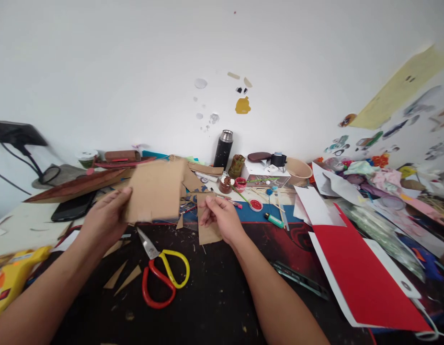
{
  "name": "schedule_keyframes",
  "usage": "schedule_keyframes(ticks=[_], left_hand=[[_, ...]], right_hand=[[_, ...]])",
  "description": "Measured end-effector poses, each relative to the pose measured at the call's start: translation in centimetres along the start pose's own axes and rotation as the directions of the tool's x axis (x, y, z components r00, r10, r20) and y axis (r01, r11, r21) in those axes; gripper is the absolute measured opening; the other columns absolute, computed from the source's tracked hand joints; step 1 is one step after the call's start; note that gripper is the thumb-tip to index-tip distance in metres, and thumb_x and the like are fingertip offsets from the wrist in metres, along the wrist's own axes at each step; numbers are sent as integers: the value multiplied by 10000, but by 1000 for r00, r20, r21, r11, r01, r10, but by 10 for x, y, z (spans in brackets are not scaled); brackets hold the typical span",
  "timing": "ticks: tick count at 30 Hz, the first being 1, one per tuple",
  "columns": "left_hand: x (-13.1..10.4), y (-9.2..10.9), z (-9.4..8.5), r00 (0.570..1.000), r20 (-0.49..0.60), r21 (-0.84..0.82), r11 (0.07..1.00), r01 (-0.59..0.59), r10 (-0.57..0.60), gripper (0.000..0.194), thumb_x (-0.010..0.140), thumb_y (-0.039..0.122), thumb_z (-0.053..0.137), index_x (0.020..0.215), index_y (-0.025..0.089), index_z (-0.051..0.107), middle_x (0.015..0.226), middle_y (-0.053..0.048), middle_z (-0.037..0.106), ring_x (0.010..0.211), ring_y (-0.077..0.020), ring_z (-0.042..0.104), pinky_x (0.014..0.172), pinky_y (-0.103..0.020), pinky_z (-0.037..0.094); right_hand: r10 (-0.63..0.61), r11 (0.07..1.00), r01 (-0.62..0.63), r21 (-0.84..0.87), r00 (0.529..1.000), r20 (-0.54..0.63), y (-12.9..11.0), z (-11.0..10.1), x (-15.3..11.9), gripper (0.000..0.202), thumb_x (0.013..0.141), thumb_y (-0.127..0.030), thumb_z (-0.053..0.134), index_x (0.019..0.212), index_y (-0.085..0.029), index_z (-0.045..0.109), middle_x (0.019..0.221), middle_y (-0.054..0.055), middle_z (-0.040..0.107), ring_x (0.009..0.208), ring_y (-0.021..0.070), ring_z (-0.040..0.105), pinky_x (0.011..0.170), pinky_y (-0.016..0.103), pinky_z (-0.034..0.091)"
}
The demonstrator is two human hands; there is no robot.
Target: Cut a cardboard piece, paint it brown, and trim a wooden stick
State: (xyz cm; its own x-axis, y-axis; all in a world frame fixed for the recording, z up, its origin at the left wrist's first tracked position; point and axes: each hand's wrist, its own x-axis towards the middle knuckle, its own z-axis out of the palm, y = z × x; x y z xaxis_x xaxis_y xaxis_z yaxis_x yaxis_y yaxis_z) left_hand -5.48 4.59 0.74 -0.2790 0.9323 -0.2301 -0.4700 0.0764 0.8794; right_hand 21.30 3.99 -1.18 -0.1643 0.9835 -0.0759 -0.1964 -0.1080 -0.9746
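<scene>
A square piece of cardboard (156, 190) is in my left hand (112, 213), pinched at its left edge and raised above the desk. My right hand (222, 218) is closed, its fingers curled toward the thumb; whatever is in them, if anything, is hidden. Just beneath and beside that hand is a second, narrower cardboard piece (208, 235). Between my forearms lie scissors (164, 275) with one red and one yellow handle, blades spread, pointing up and left. Thin cardboard scraps (128, 279) lie to their left.
A yellow glue gun (18, 278) lies far left. Behind stand a black flask (223, 151) and small paint jars (226, 184). A teal lighter (274, 220) and a dark cutter-like tool (300, 279) lie right of my hand. Red paper (365, 273) and heaped craft materials cover the right side.
</scene>
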Motion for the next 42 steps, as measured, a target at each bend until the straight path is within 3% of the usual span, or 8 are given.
schedule_keyframes(ticks=[7, 13, 17, 23, 30, 33, 38, 42], left_hand=[[17, -9, -6, 998, -65, -123, 992, -11, 3, 159, 970, 60, 574, 938, 119, 718, 906, -39, 801, 728, -134, 721, 674, -193, 613], [17, -8, -8, 996, -86, -161, 987, -18, 4, 128, 932, 61, 623, 935, 142, 722, 933, -25, 810, 717, -129, 726, 684, -194, 618], [17, -4, -10, 996, -88, -192, 981, -17, 0, 150, 947, 58, 600, 924, 145, 720, 964, -30, 815, 752, -132, 737, 711, -201, 627], [14, -4, -7, 995, -101, -224, 975, -4, -19, 97, 842, 55, 705, 859, 150, 710, 868, -13, 800, 672, -132, 724, 685, -201, 634], [15, -4, -11, 993, -115, -233, 973, 5, -33, 93, 852, 82, 721, 843, 172, 703, 861, -1, 799, 726, -141, 747, 720, -196, 637], [18, -5, -13, 992, -128, -249, 968, -10, -23, 102, 865, 72, 703, 854, 173, 714, 871, 2, 800, 746, -133, 747, 750, -193, 642], [18, 5, -11, 988, -143, -306, 952, 20, -66, 154, 940, 76, 617, 919, 170, 736, 891, -9, 809, 767, -140, 755, 768, -222, 661], [13, 15, -6, 975, -192, -334, 942, 46, -115, 184, 970, 78, 584, 973, 160, 749, 916, -14, 818, 812, -141, 759, 794, -224, 659]], right_hand=[[202, 928, -69, -366, 919, 338, -6, 2, -12, 534, 911, -720, 636, 777, -206, 690, 548, 5, 677, 502, 162, 654, 509, 242, 427], [-99, 565, 165, -808, 986, 133, -20, -8, -20, 362, 1011, -429, 634, 717, -231, 706, 585, 17, 663, 646, 205, 641, 664, 311, 375], [-164, 537, 29, -843, 984, -71, -25, -27, -28, 319, 1017, -498, 610, 947, -229, 767, 662, 35, 699, 648, 226, 642, 658, 323, 363], [-100, 418, -76, -905, 987, -129, -18, -36, -26, 391, 1001, -530, 636, 1154, -191, 757, 750, 68, 731, 735, 253, 677, 666, 319, 375], [-49, 298, -118, -947, 989, -138, -4, -31, -13, 347, 928, -515, 748, 1020, -181, 770, 913, 117, 784, 860, 271, 706, 704, 316, 397], [-48, 373, -104, -922, 990, -131, 2, -28, -15, 267, 919, -454, 761, 861, -195, 725, 838, 80, 767, 784, 230, 691, 664, 296, 389], [122, 802, -107, -588, 992, -14, -1, -13, -13, 440, 883, -626, 735, 767, -240, 557, 501, -67, 568, 401, 131, 500, 475, 252, 331], [174, 927, -129, -352, 980, 100, -15, 12, 22, 491, 824, -659, 784, 773, -238, 538, 454, -81, 550, 364, 111, 482, 411, 222, 289]])
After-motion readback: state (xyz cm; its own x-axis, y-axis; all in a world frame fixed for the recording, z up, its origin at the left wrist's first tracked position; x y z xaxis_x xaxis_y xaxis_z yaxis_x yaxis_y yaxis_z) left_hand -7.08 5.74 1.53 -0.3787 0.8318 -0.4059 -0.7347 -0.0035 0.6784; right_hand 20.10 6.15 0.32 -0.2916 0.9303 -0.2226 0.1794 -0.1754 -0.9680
